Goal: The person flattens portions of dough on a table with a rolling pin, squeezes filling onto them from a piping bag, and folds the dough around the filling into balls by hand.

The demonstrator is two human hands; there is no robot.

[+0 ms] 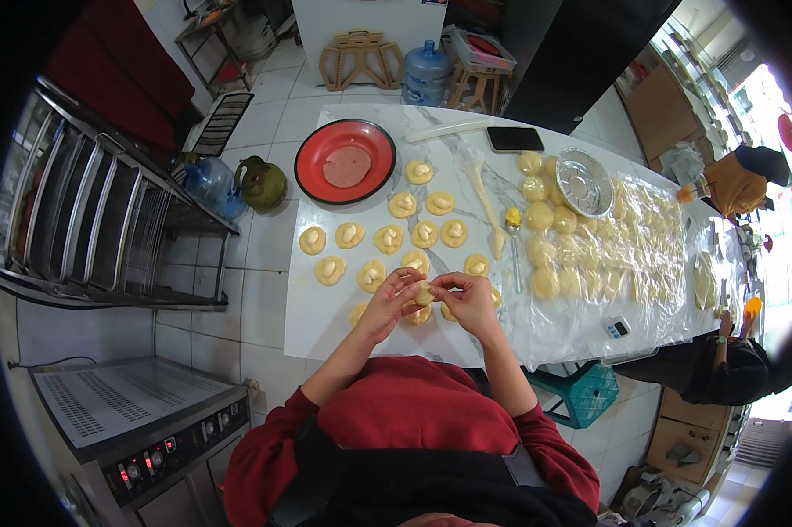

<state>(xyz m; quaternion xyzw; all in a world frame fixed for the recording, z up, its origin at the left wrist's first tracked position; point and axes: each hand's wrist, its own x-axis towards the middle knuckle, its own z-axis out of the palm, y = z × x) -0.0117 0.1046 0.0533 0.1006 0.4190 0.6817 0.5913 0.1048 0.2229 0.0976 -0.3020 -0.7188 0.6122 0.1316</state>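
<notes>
Close above the near part of the marble-patterned table (313,299), my left hand (391,303) and my right hand (469,301) meet around a small piece of dough (424,293). The fingers of both hands pinch it from either side. Flattened dough rounds, each topped with a pale dab of filling, lie in loose rows around my hands; one dough round (388,239) sits just beyond them. Part of the rows is hidden beneath my hands. A piping bag (486,206) lies right of the rounds, beside a long-handled spoon (515,255) with something yellow at its far end.
A red black-rimmed bowl (306,167) with pink filling stands far left. Plastic-covered dough balls (589,255) fill the right side, near a foil tray (584,182), a phone (514,139) and a timer (617,327). A rack (106,220) stands left; other people (752,180) are at right.
</notes>
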